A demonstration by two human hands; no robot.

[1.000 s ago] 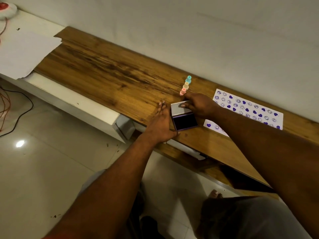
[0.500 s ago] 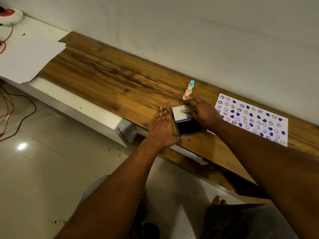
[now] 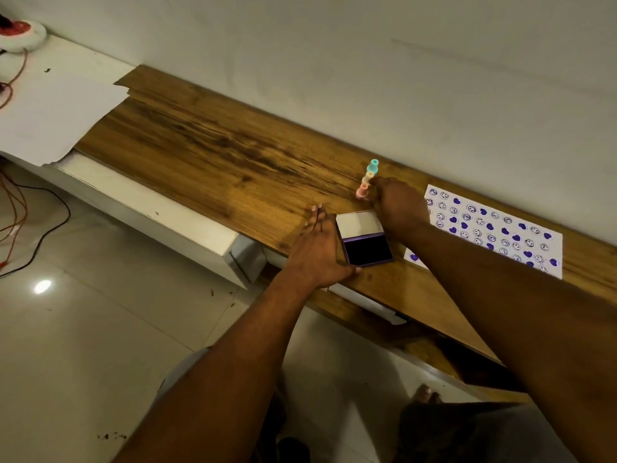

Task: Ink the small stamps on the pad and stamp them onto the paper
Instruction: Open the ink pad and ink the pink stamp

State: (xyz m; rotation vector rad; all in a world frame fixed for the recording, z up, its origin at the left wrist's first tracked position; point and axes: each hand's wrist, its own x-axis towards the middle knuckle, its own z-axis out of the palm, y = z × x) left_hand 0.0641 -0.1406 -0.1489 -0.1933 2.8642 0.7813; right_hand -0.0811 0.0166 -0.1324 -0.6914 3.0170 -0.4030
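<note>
Three small stamps stand in a row on the wooden tabletop: teal, cream and pink. My right hand reaches over to them, its fingertips touching the cream and pink ones; no grip shows. The ink pad lies open, dark purple, with its pale lid folded back. My left hand lies flat on the table against the pad's left side, thumb at its near edge. To the right lies the paper, covered with purple hearts and smiley prints.
The wall runs close behind the stamps and paper. A blank white sheet lies on the white ledge at far left, beside a red-and-white round object. Cables trail on the tiled floor. My bare foot shows below the table.
My right hand has left the pad's lid and moved up to the row of stamps. My left hand stays beside the pad.
</note>
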